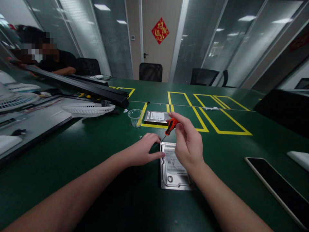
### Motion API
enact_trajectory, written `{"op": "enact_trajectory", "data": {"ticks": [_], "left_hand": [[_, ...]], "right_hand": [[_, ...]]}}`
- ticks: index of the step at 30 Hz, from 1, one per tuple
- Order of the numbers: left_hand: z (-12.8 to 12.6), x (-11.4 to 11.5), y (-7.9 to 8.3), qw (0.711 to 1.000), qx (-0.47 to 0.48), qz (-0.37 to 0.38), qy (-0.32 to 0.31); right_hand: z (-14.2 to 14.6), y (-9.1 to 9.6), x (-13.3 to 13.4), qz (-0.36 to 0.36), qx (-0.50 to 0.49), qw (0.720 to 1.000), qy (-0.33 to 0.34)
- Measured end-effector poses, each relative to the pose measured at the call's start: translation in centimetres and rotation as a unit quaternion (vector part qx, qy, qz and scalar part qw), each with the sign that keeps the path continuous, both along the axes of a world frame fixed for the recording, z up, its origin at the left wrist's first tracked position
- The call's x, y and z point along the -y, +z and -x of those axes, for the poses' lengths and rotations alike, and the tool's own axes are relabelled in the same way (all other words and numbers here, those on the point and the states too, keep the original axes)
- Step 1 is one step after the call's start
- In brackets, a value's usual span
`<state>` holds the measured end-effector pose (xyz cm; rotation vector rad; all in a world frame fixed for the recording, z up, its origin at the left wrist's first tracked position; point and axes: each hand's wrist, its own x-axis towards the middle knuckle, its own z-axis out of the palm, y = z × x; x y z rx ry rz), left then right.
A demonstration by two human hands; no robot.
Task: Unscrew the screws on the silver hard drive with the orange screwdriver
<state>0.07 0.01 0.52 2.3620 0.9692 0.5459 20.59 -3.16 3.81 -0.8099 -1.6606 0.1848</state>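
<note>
A silver hard drive lies flat on the green table in front of me. My right hand is closed round a small screwdriver with a red and black handle, its tip pointing down at the drive's far left corner. My left hand rests on the table beside the drive's left edge, fingers stretched out and touching that edge. A second hard drive lies farther back by the yellow tape lines.
A clear plastic cup stands left of the second drive. White fan grilles and a long black bar lie at the left. A dark tablet lies at the right. A person sits at the far left. Chairs line the far edge.
</note>
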Motion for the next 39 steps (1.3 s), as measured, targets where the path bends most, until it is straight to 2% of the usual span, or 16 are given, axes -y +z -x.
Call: {"op": "enact_trajectory", "data": {"ticks": [6, 12, 18, 23, 27, 32, 39], "left_hand": [[-0.02, 0.02, 0.01, 1.0, -0.004, 0.0, 0.0], [-0.05, 0.06, -0.02, 1.0, 0.001, 0.003, 0.005], [-0.01, -0.04, -0.16, 1.0, 0.003, -0.008, -0.002], [0.04, 0.04, 0.05, 1.0, -0.001, 0.001, -0.001], [0.04, 0.07, 0.15, 1.0, -0.008, 0.003, 0.0], [0.1, 0.0, -0.14, 1.0, 0.006, -0.006, -0.002], [0.08, -0.03, -0.06, 1.0, -0.001, -0.009, -0.004]], "right_hand": [[0.33, -0.33, -0.32, 0.012, -0.049, 0.999, -0.017], [0.22, 0.04, -0.04, -0.001, -0.013, 1.0, -0.006], [0.22, 0.46, 0.16, -0.021, 0.004, 0.999, -0.025], [0.34, 0.07, -0.25, -0.026, -0.036, 0.998, -0.033], [0.4, -0.25, -0.3, -0.004, -0.068, 0.997, -0.02], [0.28, 0.1, 0.1, 0.001, -0.016, 1.0, -0.02], [0.25, 0.36, 0.32, -0.003, -0.006, 1.0, -0.028]]}}
